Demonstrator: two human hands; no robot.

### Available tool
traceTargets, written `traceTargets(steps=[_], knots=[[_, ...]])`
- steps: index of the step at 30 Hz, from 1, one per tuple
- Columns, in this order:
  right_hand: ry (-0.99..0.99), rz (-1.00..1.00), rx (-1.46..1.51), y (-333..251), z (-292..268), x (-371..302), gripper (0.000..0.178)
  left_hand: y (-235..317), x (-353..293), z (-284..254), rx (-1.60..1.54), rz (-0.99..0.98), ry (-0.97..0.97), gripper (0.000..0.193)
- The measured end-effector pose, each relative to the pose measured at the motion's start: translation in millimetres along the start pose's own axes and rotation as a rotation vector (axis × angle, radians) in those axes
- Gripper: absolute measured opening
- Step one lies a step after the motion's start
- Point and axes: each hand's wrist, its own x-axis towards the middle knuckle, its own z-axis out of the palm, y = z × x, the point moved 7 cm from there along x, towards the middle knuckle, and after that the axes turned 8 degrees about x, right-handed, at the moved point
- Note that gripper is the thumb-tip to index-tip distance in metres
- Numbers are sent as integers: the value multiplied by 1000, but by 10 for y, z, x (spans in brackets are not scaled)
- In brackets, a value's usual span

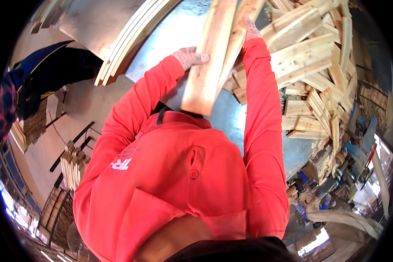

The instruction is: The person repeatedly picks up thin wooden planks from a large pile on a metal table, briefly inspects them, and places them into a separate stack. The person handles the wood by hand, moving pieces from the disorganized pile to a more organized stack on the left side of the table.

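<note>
Two pale wooden boards lie partly overlapped in front of me, running from near my chest to the top edge of the view. My left hand point(190, 57) grips the left edge of the nearer, wider board point(210, 54), its thumb on the upper face and its other fingers out of sight. At the right, my right hand point(250, 29) is closed on the edge of the second board point(238, 36), which lies partly behind the first. Both hands look whitish, as if gloved or dusty. A metal table point(161, 37) is under the boards.
A large heap of loose boards point(303, 59) covers the right side of the table. Several long strips point(133, 37) are stacked to the left. Another person in dark clothing point(52, 72) is at the far left. Machinery and a pale hose point(343, 217) show at lower right.
</note>
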Motion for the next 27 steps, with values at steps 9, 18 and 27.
traceTargets(steps=[9, 18, 27], knots=[[300, 273, -835, 307, 987, -350, 84, 352, -576, -505, 1130, -143, 302, 83], [973, -13, -1238, -556, -332, -1081, 123, 432, -914, -1343, 1535, -12, 806, 69], [802, 40, -1060, -365, -1082, -1475, 117, 677, -957, -1837, 1387, -420, 796, 109]])
